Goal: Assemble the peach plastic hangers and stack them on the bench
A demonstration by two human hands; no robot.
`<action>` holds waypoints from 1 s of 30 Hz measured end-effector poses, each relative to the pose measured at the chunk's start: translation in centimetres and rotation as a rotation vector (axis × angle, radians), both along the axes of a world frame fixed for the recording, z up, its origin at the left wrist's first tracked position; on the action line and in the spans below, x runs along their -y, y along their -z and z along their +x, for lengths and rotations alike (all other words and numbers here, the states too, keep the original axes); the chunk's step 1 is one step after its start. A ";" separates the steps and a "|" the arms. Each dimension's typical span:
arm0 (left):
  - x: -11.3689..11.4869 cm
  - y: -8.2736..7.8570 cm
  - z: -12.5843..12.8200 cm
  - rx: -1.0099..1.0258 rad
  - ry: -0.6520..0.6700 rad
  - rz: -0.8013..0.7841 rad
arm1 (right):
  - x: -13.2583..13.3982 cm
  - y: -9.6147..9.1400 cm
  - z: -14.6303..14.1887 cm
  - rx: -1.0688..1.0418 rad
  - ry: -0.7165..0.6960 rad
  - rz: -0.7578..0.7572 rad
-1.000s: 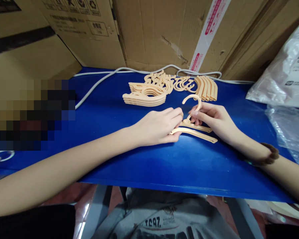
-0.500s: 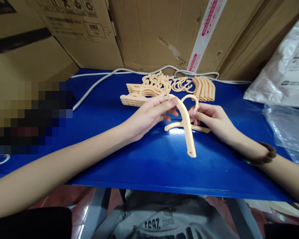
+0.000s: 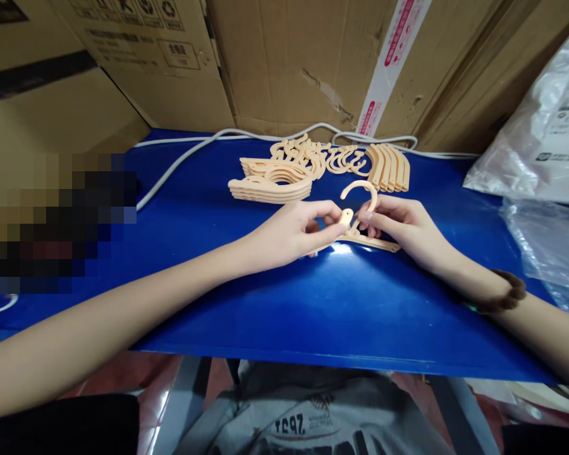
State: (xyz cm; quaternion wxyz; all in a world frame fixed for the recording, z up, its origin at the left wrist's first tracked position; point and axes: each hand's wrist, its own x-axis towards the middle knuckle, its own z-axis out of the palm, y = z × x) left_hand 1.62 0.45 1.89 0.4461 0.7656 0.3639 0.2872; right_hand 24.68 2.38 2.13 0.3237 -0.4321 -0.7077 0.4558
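Over the blue table (image 3: 284,309), my left hand (image 3: 294,230) pinches a cream plastic hanger arm (image 3: 346,215). Only its holed end shows clearly past my fingertips; my fingers hide much of it. My right hand (image 3: 405,221) is closed on the stem of a curved hanger hook (image 3: 360,184), which stands upright. Below the hook, a cream hanger base piece (image 3: 382,243) reaches to the right under my right fingers. The arm's end is close beside the hook's stem; whether they touch I cannot tell.
Behind my hands are stacked hanger pieces (image 3: 270,191), a pile of loose hooks (image 3: 303,155) and a row of curved arms (image 3: 389,167). A white cable (image 3: 184,158) runs along the cardboard boxes (image 3: 284,69). Clear plastic bags (image 3: 526,158) lie at right.
My left hand has moved down and turned the hanger arm, which hung long toward me before. Its end is now near the hook's stem. My right hand has stayed in place.
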 end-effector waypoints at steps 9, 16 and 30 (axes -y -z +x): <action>0.7 -0.1 0.2 -0.628 -0.106 0.655 | 0.0 0.0 -0.2 0.000 0.011 -0.023; 0.7 0.0 0.2 -0.822 -0.104 0.619 | -0.1 0.3 0.1 -0.033 0.023 -0.047; 0.7 0.0 0.3 -0.822 -0.097 0.571 | -0.2 0.7 0.3 -0.150 0.067 -0.080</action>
